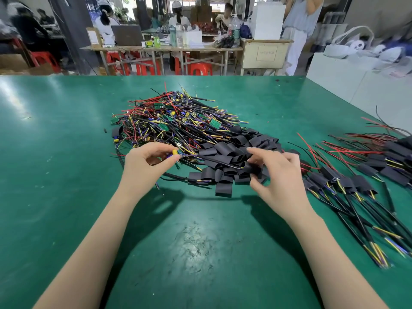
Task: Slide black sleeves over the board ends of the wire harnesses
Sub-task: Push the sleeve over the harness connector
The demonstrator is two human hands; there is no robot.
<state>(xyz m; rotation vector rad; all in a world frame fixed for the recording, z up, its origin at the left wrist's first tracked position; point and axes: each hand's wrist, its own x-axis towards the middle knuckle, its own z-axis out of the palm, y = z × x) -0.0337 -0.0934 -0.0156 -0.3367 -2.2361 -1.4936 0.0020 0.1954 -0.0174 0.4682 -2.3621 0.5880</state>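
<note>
You are working at the near edge of the harness pile point(176, 121), which is lying mid-table on the green table point(55, 175), so both arms are reaching it without stretching. Your left hand point(147, 161) is pinching the board end point(175, 152) of one harness between thumb and fingertips, with the yellow component showing just past the fingertips; the fingers are curling round it and the rest of that harness is trailing back into the pile. Holding it by the board end looks deliberate: that is the end a sleeve has to pass over, and it is pointing toward your other hand.

Your right hand point(276, 172) is sitting over the loose sleeves point(227, 161), a heap of short flattened black tubes just beside the wire pile. Thumb and bent fingers are closing on one black sleeve point(254, 169) at the heap's right edge; the grip looks light, and whether it is fully lifted clear you cannot tell from this view.

The finished harnesses point(347, 186) are lying to your right, fanned out with sleeves already on and wires running toward the table edge, well apart from the raw pile so the two are not mixing.

Judgement: you are between pick and fit. The sleeve is flat, so it will probably need squeezing open before the board enters.

Background: other people are sitting at a far bench point(160, 49).
</note>
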